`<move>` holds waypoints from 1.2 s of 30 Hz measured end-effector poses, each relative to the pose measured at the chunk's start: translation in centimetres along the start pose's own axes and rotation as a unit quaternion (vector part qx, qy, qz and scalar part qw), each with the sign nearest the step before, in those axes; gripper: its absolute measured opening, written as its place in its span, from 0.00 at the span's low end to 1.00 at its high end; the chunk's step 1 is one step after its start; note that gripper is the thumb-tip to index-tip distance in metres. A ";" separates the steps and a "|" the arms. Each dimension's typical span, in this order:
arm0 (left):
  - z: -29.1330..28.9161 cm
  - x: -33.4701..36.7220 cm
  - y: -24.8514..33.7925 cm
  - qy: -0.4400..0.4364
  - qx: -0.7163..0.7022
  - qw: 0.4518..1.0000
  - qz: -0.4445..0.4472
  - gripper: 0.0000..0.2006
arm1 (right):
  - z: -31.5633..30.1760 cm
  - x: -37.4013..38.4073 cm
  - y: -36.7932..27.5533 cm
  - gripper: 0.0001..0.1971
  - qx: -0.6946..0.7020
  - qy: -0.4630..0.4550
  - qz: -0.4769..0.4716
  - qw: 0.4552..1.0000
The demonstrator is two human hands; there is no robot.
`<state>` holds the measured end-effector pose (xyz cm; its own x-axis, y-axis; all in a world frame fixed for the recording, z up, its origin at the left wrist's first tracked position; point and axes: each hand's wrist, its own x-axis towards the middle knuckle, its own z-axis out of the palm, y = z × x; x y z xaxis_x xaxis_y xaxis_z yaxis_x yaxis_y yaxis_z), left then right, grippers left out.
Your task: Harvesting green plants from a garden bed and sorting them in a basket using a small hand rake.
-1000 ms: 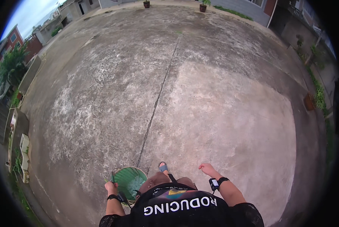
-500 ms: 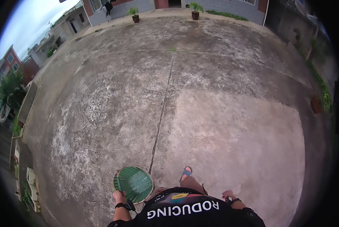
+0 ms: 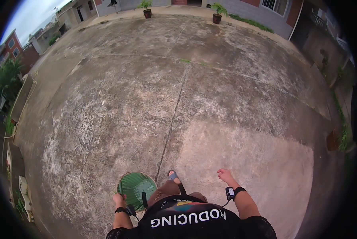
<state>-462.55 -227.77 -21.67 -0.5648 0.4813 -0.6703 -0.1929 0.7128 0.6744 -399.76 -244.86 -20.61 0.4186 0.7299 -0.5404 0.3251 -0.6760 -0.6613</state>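
A round basket point(image 3: 126, 183) with a green inside and a pale rim hangs at my left side. Something pale and bluish lies at its bottom, too unclear to name. My left hand point(image 3: 118, 198) is closed on the basket at its left edge, by what looks like a handle. Out in front of my body, over the lighter concrete, my right hand point(image 3: 225, 175) carries nothing that I can see; its fingers are loosely bent and partly apart. Each wrist wears a black band, the right one with a small box.
Cracked concrete point(image 3: 138, 103) spreads ahead, with a smoother pale patch point(image 3: 250, 171) at right. Two potted plants point(image 3: 147, 13) stand before a grey building at the far side. Low walls point(image 3: 21, 99) and troughs point(image 3: 24, 193) line the left; a brown pot point(image 3: 332, 140) sits far right.
My right hand has swung forward and up from beside my body. The legs have taken a step, the pale patch and pots sit lower in view, and the basket stays in my left hand.
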 end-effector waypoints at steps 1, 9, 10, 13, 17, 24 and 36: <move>1.4 0.5 1.7 -0.004 0.019 1.000 0.005 0.08 | -0.3 0.1 -1.2 0.14 -0.034 -0.040 0.014 0.999; 22.6 4.6 16.6 0.022 -0.021 0.999 -0.032 0.08 | -5.7 8.2 8.4 0.16 -0.468 -0.289 0.031 0.835; 23.5 5.4 17.4 0.038 -0.026 0.999 -0.027 0.08 | -7.1 9.6 7.6 0.14 -0.149 -0.255 0.054 0.954; 29.2 6.5 18.3 0.050 -0.106 0.989 -0.089 0.09 | -14.3 22.7 10.6 0.14 0.127 -0.179 0.085 0.972; 38.0 7.2 27.6 0.094 -0.011 0.995 -0.044 0.09 | -17.9 44.8 -8.8 0.11 -0.535 -0.228 -0.112 0.805; 52.4 11.9 39.4 0.139 -0.032 0.989 -0.032 0.11 | -22.4 79.0 -47.4 0.13 0.050 0.033 -0.055 0.997; 76.0 30.1 65.8 0.122 -0.076 0.987 -0.069 0.08 | -17.3 96.2 -60.6 0.11 -0.490 -0.235 -0.313 0.779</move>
<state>-431.24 -127.57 -21.00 -0.6974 0.2347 -0.6771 -0.3889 0.6697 0.6327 -364.56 -135.43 -23.55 -0.3642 0.7481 -0.5547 0.9283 0.2435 -0.2810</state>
